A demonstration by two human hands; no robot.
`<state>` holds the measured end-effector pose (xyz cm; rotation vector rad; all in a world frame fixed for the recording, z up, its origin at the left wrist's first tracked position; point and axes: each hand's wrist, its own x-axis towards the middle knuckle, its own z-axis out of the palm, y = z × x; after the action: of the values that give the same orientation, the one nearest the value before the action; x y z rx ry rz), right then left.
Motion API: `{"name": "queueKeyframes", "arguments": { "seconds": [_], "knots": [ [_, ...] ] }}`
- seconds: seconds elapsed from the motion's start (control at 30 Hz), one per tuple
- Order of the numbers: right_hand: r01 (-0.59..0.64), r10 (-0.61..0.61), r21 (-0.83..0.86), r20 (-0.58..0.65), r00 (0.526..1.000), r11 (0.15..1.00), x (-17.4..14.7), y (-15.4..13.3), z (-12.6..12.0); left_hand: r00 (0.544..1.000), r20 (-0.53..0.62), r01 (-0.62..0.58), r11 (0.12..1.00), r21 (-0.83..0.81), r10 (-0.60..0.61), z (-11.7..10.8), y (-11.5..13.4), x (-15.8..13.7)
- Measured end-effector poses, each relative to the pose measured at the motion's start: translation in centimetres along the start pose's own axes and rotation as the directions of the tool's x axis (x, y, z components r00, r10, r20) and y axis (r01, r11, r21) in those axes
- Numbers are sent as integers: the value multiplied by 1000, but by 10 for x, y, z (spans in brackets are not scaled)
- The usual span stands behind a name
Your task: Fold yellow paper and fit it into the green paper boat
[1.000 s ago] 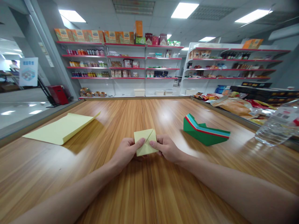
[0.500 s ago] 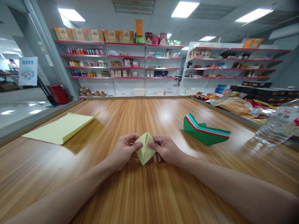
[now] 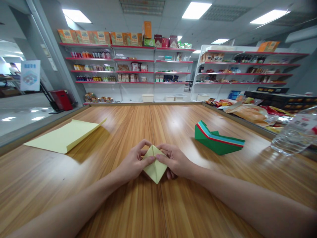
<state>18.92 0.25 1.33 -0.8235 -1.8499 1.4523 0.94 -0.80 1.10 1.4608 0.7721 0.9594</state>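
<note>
"Just below the centre of the frame, what is between the hands?"

"Folded yellow paper [image 3: 156, 170], a small diamond with one corner pointing toward the bottom edge and a crease down its middle. Whether it touches the wooden table [image 3: 133, 211], I cannot tell."

"And the fingers?"

"Both sets grasp it. The left hand [image 3: 133, 161] pinches the left side, its thumb on the front face; the right hand [image 3: 177, 161] does likewise from the right, its thumb near the other. Some fingers are hidden behind the paper."

"What lies around them?"

"Toward the left of the frame, a larger yellow sheet [image 3: 59, 135] with one edge curling up. Right of centre, a green folded piece [image 3: 218, 145] with blue, white and red layers. At the far right, a clear bottle [image 3: 288, 140], and across the top, stocked shelves [image 3: 136, 83]."
</note>
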Motion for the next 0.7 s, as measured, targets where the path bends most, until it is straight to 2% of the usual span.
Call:
{"name": "queueKeyframes", "arguments": {
  "seconds": [0.17,0.23,0.33,0.4,0.6,0.7],
  "knots": [
    [4,-4,-6,-47,999,1000,0,-2,1,998,-47,-36,998,-50,34,3,2,0],
    [11,-10,25,-72,997,1000,3,1,1,991,-128,-38,998,-53,31,4,1,2],
    [30,-18,85,-134,991,996,7,6,0,956,-286,-84,993,-86,56,5,-1,3],
    [17,-2,98,-153,988,995,10,8,-1,938,-340,-102,990,-97,63,5,-1,4],
    [-42,29,-91,-136,990,995,14,12,-2,932,-359,-93,989,-119,44,3,0,4],
    [-52,44,-113,-69,997,992,14,14,-1,933,-358,-77,990,-118,30,4,-1,5]
  ]
}}
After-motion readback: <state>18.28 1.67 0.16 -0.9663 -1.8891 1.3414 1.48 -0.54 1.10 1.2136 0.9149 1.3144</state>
